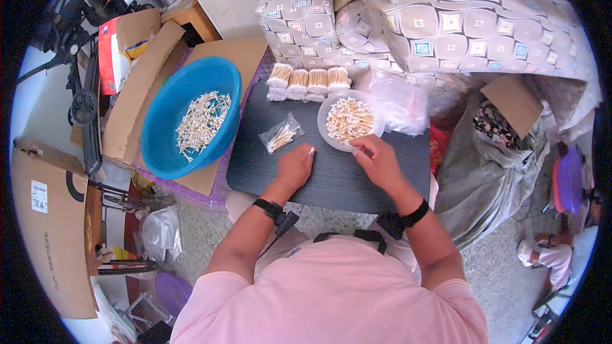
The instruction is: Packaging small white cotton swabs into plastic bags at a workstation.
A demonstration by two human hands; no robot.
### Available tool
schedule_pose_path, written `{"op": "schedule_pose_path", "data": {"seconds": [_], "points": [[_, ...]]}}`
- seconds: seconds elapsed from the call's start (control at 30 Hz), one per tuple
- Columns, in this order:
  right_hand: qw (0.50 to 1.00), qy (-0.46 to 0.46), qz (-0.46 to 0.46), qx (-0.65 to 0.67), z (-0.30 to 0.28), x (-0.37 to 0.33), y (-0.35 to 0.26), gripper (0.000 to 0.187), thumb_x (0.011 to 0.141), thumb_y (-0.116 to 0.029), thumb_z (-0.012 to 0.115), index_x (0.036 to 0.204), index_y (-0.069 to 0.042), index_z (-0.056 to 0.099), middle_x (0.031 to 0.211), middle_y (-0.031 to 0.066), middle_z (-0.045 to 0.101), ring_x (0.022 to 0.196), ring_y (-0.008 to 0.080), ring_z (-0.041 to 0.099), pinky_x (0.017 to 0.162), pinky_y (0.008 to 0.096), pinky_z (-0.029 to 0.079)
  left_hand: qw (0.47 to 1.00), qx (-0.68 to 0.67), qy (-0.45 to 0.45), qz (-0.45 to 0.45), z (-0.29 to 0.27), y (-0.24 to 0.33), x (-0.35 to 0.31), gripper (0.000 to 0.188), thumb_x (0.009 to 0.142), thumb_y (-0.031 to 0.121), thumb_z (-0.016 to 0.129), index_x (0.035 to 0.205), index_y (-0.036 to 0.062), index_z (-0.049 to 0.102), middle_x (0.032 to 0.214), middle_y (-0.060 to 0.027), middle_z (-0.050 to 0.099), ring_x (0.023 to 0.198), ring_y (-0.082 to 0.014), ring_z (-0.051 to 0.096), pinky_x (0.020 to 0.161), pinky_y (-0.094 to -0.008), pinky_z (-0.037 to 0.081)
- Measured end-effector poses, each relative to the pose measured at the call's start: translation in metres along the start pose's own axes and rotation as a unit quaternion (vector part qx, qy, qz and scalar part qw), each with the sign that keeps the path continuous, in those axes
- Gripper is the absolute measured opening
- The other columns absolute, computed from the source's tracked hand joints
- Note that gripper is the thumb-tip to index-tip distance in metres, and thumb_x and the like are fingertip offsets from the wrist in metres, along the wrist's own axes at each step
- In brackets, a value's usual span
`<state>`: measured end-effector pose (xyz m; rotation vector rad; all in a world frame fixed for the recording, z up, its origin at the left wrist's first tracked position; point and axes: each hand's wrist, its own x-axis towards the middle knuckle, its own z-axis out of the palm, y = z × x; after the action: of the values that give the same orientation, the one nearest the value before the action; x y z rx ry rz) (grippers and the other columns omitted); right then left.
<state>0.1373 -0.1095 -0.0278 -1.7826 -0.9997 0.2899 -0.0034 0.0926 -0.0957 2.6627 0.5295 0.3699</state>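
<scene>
My left hand (295, 165) is closed above the dark tabletop (274, 175), and small white cotton tips (312, 150) poke out by its thumb, so it holds cotton swabs. At the near rim of a white bowl (324, 129), my right hand (380, 164) has its fingers bent together; whatever they pinch is hidden. Loose cotton swabs (350, 119) with wooden sticks fill that bowl. Just beyond my left hand lies a clear plastic bag (290, 125) with several swabs in it. Along the far edge stand several packed bundles of swabs (308, 81).
Flat clear bags (398, 102) are piled right of the bowl. A large blue basin (153, 134) with more swabs rests on cardboard to the left. Behind the table is a patterned sofa (440, 38). A grey sack (475, 165) stands on the right, near another person's leg (554, 264).
</scene>
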Motion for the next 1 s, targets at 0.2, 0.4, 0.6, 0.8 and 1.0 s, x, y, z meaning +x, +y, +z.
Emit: {"op": "schedule_pose_path", "data": {"seconds": [0.2, 0.4, 0.6, 0.8, 1.0], "points": [[0.995, -0.018, -0.061, -0.079, 0.004, 0.047, -0.011, 0.021, 0.084, -0.016, 0.064, 0.101, -0.005, 0.065, 0.098, 0.0144, 0.062, 0.09, 0.0325, 0.062, 0.078, 0.0412, 0.051, 0.996, -0.069, 0.051, 0.006, 0.002, -0.007, -0.002, 0.019, 0.095, 0.025, 0.048, 0.099, 0.0111, 0.06, 0.091, -0.0158, 0.065, 0.084, -0.0389, 0.062, 0.071, -0.0498, 0.049], [0.962, -0.062, -0.094, -0.247, 0.023, 0.076, 0.016, 0.026, 0.079, -0.022, 0.068, 0.101, -0.007, 0.065, 0.099, 0.0152, 0.06, 0.095, 0.0337, 0.06, 0.08, 0.0434, 0.05, 0.998, -0.061, -0.004, -0.027, -0.001, -0.003, 0.0, 0.023, 0.098, 0.024, 0.046, 0.101, 0.0077, 0.062, 0.097, -0.0164, 0.065, 0.089, -0.0373, 0.063, 0.076, -0.0454, 0.05], [0.947, -0.106, -0.05, -0.298, 0.029, 0.092, 0.017, 0.022, 0.079, -0.022, 0.067, 0.094, -0.007, 0.065, 0.096, 0.0152, 0.06, 0.091, 0.0341, 0.061, 0.075, 0.0448, 0.051, 0.995, -0.088, 0.049, 0.015, 0.002, -0.008, 0.0, 0.019, 0.093, 0.022, 0.049, 0.101, 0.01, 0.061, 0.093, -0.0139, 0.065, 0.085, -0.0373, 0.062, 0.072, -0.0475, 0.049], [0.95, -0.104, -0.056, -0.289, 0.028, 0.098, 0.019, 0.014, 0.081, -0.021, 0.064, 0.087, -0.009, 0.065, 0.09, 0.0146, 0.059, 0.084, 0.0343, 0.061, 0.072, 0.046, 0.05, 0.996, -0.087, 0.03, 0.003, 0.002, -0.009, 0.0, 0.017, 0.092, 0.02, 0.05, 0.1, 0.0099, 0.061, 0.094, -0.0138, 0.065, 0.085, -0.0369, 0.062, 0.072, -0.0487, 0.048], [0.958, -0.069, -0.075, -0.269, 0.018, 0.094, 0.013, 0.015, 0.082, -0.021, 0.063, 0.092, -0.01, 0.067, 0.089, 0.0139, 0.061, 0.084, 0.0337, 0.062, 0.073, 0.0447, 0.051, 0.994, -0.095, 0.06, 0.014, 0.005, -0.009, -0.002, 0.017, 0.094, 0.021, 0.048, 0.1, 0.0107, 0.06, 0.093, -0.0137, 0.065, 0.086, -0.0368, 0.062, 0.072, -0.0488, 0.048]]}}
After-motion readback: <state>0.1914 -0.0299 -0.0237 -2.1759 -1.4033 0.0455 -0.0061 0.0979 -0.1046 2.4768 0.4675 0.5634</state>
